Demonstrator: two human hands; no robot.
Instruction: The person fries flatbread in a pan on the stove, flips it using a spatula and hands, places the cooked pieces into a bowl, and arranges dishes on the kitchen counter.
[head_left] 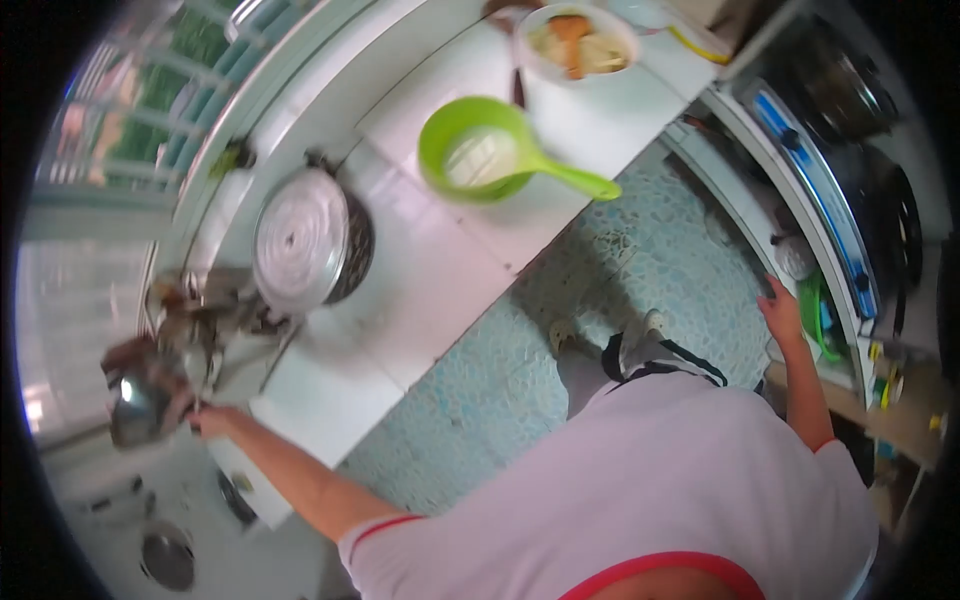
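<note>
My left hand (208,420) reaches out to the far left, its fingers closed at the edge of a shiny round metal utensil (140,405). Blur hides exactly what they grip. Beside it hangs a cluster of metal and brown utensils (195,310). On the right, my right hand (783,312) hangs low beside the shelves, fingers curled around a small dark thing that I cannot make out. A lidded metal pot (305,240) stands on the white counter (440,290). Farther along is a lime-green long-handled dipper (470,110) with something whitish inside.
A white bowl of pale and orange food pieces (575,45) sits at the counter's far end. Below the left arm is a sink area with a drain (167,556). A gas stove (815,165) with dark pans lines the right side. Pebble-patterned floor (640,230) lies between.
</note>
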